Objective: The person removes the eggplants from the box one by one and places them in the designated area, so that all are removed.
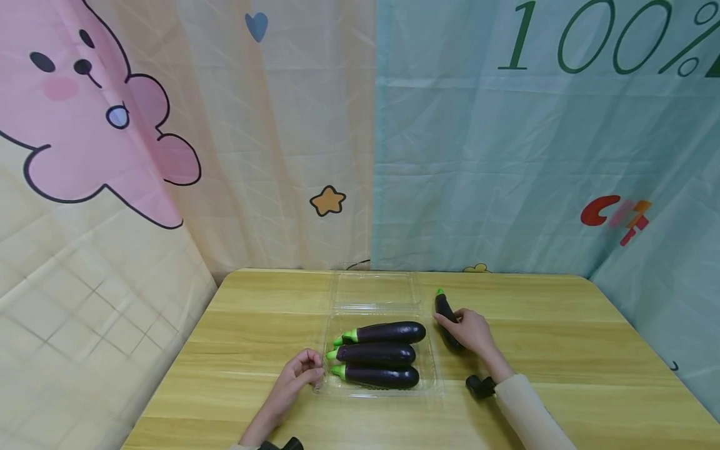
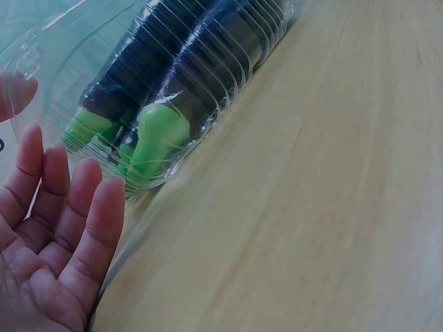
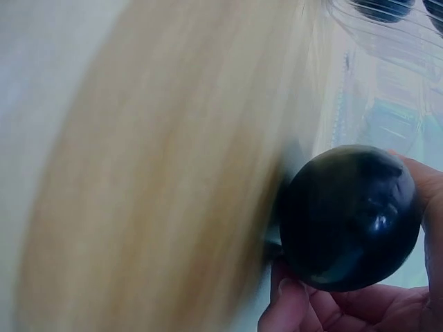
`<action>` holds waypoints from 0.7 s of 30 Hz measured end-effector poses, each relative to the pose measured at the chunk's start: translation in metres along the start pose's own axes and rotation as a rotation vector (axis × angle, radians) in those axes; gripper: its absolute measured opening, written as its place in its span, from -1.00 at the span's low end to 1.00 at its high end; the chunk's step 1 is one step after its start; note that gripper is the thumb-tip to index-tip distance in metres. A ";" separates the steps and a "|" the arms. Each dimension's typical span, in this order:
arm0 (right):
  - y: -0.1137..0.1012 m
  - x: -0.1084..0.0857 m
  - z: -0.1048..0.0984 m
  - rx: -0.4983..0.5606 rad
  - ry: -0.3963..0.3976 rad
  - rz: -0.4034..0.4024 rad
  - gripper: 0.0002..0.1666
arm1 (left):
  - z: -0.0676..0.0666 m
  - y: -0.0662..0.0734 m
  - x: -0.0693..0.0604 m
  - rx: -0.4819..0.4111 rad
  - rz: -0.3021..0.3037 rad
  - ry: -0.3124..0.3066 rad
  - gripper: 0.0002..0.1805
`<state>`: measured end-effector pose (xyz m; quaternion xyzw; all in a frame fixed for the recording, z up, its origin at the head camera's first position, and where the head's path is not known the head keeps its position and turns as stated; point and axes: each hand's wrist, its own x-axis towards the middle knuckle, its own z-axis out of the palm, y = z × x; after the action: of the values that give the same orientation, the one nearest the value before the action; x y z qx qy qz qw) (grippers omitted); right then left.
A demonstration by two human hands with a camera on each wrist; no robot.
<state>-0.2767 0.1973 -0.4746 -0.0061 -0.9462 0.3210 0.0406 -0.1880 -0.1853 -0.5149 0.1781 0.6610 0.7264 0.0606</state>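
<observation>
A clear plastic clamshell container point(image 1: 430, 375) lies on the table with its lid point(image 1: 377, 290) folded back. Inside it, three dark purple eggplants point(image 1: 377, 354) with green stems lie side by side, stems to the left. My left hand point(image 1: 298, 377) holds the container's left rim near the front corner; in the left wrist view the thumb shows through the plastic and the fingers point(image 2: 97, 228) lie along the outside. To the right of the container, my right hand point(image 1: 469, 330) grips another eggplant point(image 1: 444, 306), its stem pointing away. The right wrist view shows its rounded end point(image 3: 349, 218) large.
The container stands on a light wood table point(image 1: 270, 312). Printed curtains point(image 1: 281, 125) hang behind the table's back edge and along both sides. A black wrist camera point(image 1: 480, 387) is worn at the right wrist.
</observation>
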 end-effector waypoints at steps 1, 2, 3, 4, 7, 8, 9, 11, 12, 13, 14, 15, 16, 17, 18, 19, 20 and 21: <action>0.000 0.000 0.000 -0.003 -0.001 -0.003 -0.25 | 0.000 0.000 0.000 0.000 0.000 -0.001 -0.72; -0.001 -0.001 -0.001 -0.007 -0.003 -0.004 -0.22 | 0.000 0.000 0.000 0.001 -0.001 -0.002 -0.72; 0.000 -0.001 -0.001 -0.010 -0.005 -0.004 -0.20 | 0.000 0.000 0.000 0.002 -0.001 -0.003 -0.72; 0.000 -0.001 -0.001 -0.014 -0.007 -0.005 -0.17 | 0.000 0.000 0.000 0.004 -0.002 -0.003 -0.72; 0.000 -0.002 -0.001 -0.015 -0.011 0.001 -0.12 | 0.000 0.000 0.000 0.009 -0.004 -0.003 -0.71; 0.000 -0.002 -0.001 -0.014 -0.011 0.002 -0.12 | 0.000 0.000 0.000 0.010 -0.005 -0.002 -0.71; 0.000 -0.002 -0.001 -0.013 -0.010 0.002 -0.12 | 0.000 0.000 0.000 0.010 -0.005 -0.002 -0.71; 0.000 -0.002 -0.001 -0.008 -0.007 0.005 -0.12 | 0.000 0.001 0.000 0.009 -0.006 -0.002 -0.70; 0.000 -0.002 -0.001 -0.006 -0.007 0.005 -0.11 | 0.000 0.001 0.000 0.008 -0.006 -0.003 -0.70; 0.000 -0.003 -0.002 -0.003 -0.006 0.008 -0.11 | 0.000 0.001 0.000 0.008 -0.007 -0.003 -0.70; 0.000 -0.003 -0.002 0.001 -0.006 0.010 -0.11 | 0.000 0.001 0.000 0.008 -0.007 -0.004 -0.70; 0.000 -0.003 -0.002 0.004 -0.006 0.011 -0.10 | 0.000 0.001 0.000 0.009 -0.007 -0.005 -0.69; 0.000 -0.004 -0.002 0.006 -0.008 0.013 -0.10 | 0.000 0.002 0.000 0.009 -0.007 -0.005 -0.69; 0.000 -0.004 -0.003 0.007 -0.010 0.013 -0.09 | 0.000 0.002 0.000 0.010 -0.007 -0.005 -0.69; 0.000 -0.004 -0.003 0.007 -0.013 0.013 -0.08 | 0.000 0.002 0.000 0.011 -0.006 -0.004 -0.69; -0.001 -0.004 -0.004 0.009 -0.016 0.012 -0.07 | 0.000 0.002 0.000 0.012 -0.006 -0.004 -0.69; -0.001 -0.004 -0.004 0.009 -0.020 0.012 -0.06 | 0.001 0.002 0.000 0.012 -0.007 -0.003 -0.69; -0.001 -0.004 -0.005 0.008 -0.022 0.014 -0.06 | 0.001 0.002 0.000 0.012 -0.007 -0.002 -0.69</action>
<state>-0.2719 0.1990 -0.4706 -0.0090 -0.9452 0.3252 0.0280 -0.1874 -0.1850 -0.5128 0.1767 0.6660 0.7220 0.0627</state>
